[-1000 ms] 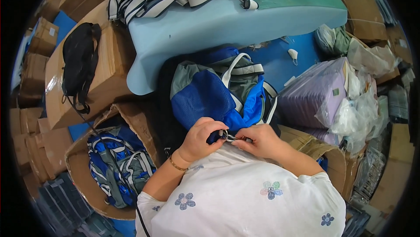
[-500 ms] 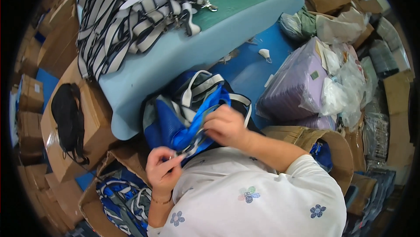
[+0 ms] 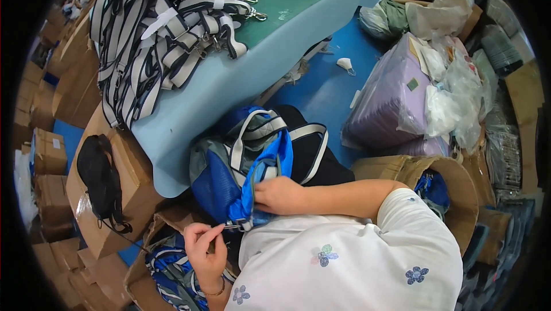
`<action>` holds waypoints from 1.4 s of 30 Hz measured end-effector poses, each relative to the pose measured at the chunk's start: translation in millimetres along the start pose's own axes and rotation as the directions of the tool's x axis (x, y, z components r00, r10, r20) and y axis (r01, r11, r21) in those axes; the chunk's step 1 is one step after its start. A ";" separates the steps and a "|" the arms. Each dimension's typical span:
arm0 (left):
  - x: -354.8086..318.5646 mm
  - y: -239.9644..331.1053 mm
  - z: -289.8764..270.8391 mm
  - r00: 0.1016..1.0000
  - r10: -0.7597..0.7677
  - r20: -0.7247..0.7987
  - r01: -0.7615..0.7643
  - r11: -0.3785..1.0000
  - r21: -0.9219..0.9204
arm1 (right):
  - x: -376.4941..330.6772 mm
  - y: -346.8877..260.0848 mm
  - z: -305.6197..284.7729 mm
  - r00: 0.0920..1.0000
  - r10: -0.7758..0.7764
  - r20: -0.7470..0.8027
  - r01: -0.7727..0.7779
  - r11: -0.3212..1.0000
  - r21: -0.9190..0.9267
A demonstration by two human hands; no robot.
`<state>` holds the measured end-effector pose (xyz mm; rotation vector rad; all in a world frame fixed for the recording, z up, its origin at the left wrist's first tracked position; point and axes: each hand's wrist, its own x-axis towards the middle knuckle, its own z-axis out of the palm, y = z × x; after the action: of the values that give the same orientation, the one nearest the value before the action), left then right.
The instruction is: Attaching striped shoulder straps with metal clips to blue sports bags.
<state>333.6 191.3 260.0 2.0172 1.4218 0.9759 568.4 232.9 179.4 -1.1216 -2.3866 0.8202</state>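
Observation:
A blue and grey bag [image 3: 215, 176] with white-and-dark webbing handles rests on my lap, its bright blue lining showing at the opening. My left hand [image 3: 205, 250] pinches a small metal clip [image 3: 232, 226] at the bag's near corner, between thumb and forefinger. At the bag's opening, my right hand [image 3: 281, 195] is curled against the lining; its fingertips are partly hidden in the fabric.
Striped webbing straps [image 3: 166, 41] with metal hooks are heaped on the green-topped table [image 3: 310, 1]. Open cartons with more blue bags stand on both sides, one carton [image 3: 459, 196] at right. A black pouch [image 3: 99, 170] lies on a box. Plastic-wrapped purple sheets [image 3: 390, 93] stand at right.
My right hand has moved down and left, lower into the bag's opening. My left hand has dropped lower, still at the metal clip. The view has shifted slightly.

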 end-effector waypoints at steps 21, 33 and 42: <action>43.8 3.4 -9.9 0.921 0.123 -0.369 0.027 0.926 0.376 | -32.8 53.8 -55.0 0.914 -0.278 -0.296 0.260 0.961 -0.099; 25.0 19.4 -9.1 0.883 0.331 -0.332 -0.169 0.886 0.432 | 37.1 77.0 -40.6 0.940 0.193 0.280 -0.273 0.919 0.285; 22.1 13.6 -9.9 0.899 0.268 -0.347 -0.115 0.908 0.404 | 35.5 100.7 -28.2 0.969 0.090 0.230 -0.155 0.948 0.280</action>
<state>338.5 207.3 282.2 2.3726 1.7513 1.3472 619.5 322.1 138.9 -1.1140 -2.2723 1.3551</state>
